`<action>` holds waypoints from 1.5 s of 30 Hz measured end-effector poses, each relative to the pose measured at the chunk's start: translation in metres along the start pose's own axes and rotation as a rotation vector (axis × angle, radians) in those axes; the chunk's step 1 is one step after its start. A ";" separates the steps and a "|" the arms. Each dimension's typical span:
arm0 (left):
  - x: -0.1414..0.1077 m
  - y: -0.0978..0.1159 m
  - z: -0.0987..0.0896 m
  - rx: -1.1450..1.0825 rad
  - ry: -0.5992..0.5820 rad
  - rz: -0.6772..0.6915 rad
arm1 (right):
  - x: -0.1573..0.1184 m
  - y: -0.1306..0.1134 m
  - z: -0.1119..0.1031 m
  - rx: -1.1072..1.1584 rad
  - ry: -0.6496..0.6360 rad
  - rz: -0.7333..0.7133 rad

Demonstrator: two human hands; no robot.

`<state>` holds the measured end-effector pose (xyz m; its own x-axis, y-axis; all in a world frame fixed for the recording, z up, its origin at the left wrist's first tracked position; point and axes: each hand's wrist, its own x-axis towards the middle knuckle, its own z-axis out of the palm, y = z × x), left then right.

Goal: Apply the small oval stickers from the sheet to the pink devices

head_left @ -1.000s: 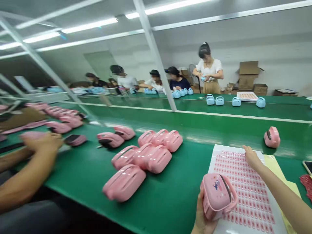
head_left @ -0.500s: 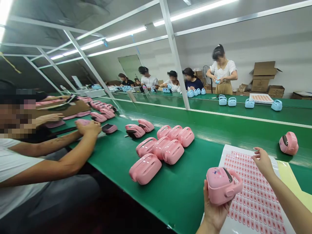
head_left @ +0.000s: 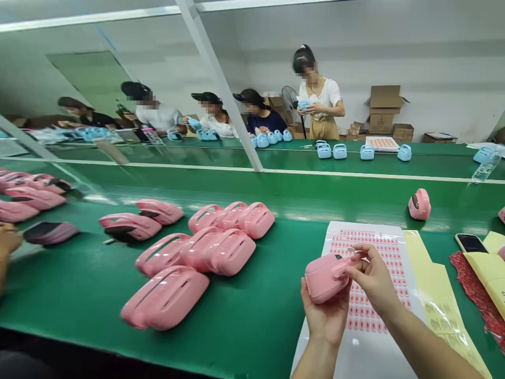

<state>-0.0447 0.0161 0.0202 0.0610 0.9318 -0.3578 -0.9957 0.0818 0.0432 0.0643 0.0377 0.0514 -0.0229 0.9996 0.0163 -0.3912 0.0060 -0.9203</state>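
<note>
My left hand (head_left: 325,316) cradles a small pink handled device (head_left: 324,279) from below, its fingers wrapped round it. The device is a rounded plastic box with a carry handle and a dark patch on top. My right hand (head_left: 373,276) has its thumb and fingers pinched together at the right side of the device, by the handle's pivot. A small pale bit shows at the fingertips; what they pinch is too small to make out. Below both hands lies a white sheet (head_left: 333,237) with rows of small pink oval stickers (head_left: 366,323).
Several pink devices (head_left: 232,252) stand grouped to the left on the green table (head_left: 252,337). Another pink device (head_left: 419,205) stands behind the sheet. Yellow paper (head_left: 437,295), a phone (head_left: 471,243) and red wrap (head_left: 473,279) lie right. Co-workers sit and stand across the table.
The view has swung right. My right hand has come from over the sticker sheet to the device's side. My left hand has turned the device, so its printed face is hidden.
</note>
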 end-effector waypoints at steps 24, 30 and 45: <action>0.004 -0.006 -0.016 0.050 -0.173 -0.040 | -0.018 0.013 0.011 -0.548 0.262 -0.523; 0.002 -0.006 -0.012 0.029 -0.073 -0.081 | -0.018 0.015 0.010 -0.727 0.138 -0.923; 0.006 0.003 -0.017 0.054 -0.175 -0.148 | 0.027 0.027 -0.034 -0.691 0.038 -0.211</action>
<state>-0.0481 0.0162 0.0019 0.2222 0.9549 -0.1971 -0.9701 0.2368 0.0535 0.0844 0.0658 0.0141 0.0262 0.9755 0.2185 0.2876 0.2020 -0.9362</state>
